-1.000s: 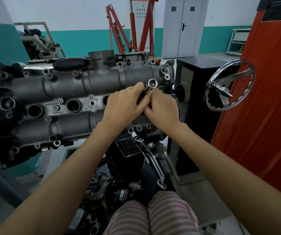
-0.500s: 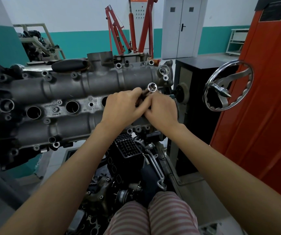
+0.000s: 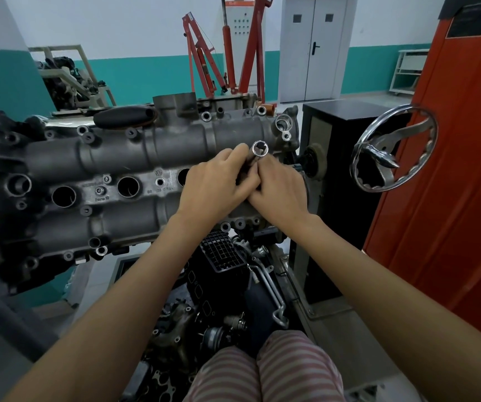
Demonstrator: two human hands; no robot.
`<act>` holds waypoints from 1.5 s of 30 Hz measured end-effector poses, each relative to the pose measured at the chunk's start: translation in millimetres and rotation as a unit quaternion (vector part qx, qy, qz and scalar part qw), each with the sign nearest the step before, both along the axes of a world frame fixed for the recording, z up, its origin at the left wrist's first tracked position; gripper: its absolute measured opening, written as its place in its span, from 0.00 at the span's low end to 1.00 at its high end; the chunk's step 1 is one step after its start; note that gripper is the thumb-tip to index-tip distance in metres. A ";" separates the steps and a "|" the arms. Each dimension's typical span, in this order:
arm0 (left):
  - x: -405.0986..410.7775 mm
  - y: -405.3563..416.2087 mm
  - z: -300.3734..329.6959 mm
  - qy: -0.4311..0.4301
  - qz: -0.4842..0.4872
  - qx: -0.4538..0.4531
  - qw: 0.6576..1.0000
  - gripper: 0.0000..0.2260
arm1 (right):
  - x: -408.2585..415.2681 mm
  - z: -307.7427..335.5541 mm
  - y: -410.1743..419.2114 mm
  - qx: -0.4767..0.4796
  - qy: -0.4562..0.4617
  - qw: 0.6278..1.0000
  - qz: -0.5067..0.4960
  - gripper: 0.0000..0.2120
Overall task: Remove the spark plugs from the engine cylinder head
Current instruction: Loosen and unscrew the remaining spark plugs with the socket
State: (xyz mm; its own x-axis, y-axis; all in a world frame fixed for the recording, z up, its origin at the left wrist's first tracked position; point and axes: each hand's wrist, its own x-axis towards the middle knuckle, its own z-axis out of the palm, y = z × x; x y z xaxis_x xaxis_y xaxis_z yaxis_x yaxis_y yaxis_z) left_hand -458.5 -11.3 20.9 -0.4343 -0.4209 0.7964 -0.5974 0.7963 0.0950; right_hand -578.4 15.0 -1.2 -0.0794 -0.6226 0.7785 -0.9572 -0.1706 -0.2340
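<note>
socket tool [image 3: 258, 152] gripped between left hand [image 3: 214, 188], right hand [image 3: 281, 190]

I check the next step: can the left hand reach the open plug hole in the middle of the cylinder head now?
Probably yes, once freed: the left hand grips the socket tool, and nothing covers the middle plug hole beside it.

The left hand [image 3: 216, 184] and right hand [image 3: 279, 192] were bare, without gloves, rings or a watch. Both forearms were uncovered along their whole visible length, with no sleeve reaching into the view. At the lower edge, the person's legs were clothed in trousers [image 3: 265, 369] of soft fabric with narrow pink and white stripes running lengthwise.
</note>
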 end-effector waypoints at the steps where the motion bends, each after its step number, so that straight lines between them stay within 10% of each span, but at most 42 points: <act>1: 0.4 -0.6 0.1 0.004 0.000 0.002 1.000 0.17 | 0.2 0.1 0.0 -0.002 0.000 1.000 -0.002 0.09; 19: 1.3 0.1 0.4 0.011 -0.010 0.013 1.000 0.20 | 4.9 2.3 4.5 -0.084 -0.027 0.996 0.034 0.10; 39: 4.0 -0.4 3.2 0.030 -0.023 0.030 0.999 0.20 | 5.1 11.5 2.4 0.041 -0.071 0.996 0.017 0.05; 45: 2.6 1.1 2.1 0.011 -0.011 0.016 1.000 0.21 | 0.6 11.2 0.2 0.061 -0.020 0.998 0.009 0.18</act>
State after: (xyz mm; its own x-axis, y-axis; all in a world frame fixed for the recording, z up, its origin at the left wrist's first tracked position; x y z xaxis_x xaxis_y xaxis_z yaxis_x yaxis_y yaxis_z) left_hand -455.9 -10.2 23.0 -0.4260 -0.4371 0.7921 -0.5773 0.8055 0.1340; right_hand -577.8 15.2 10.0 -0.0965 -0.7136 0.6939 -0.9434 -0.1566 -0.2923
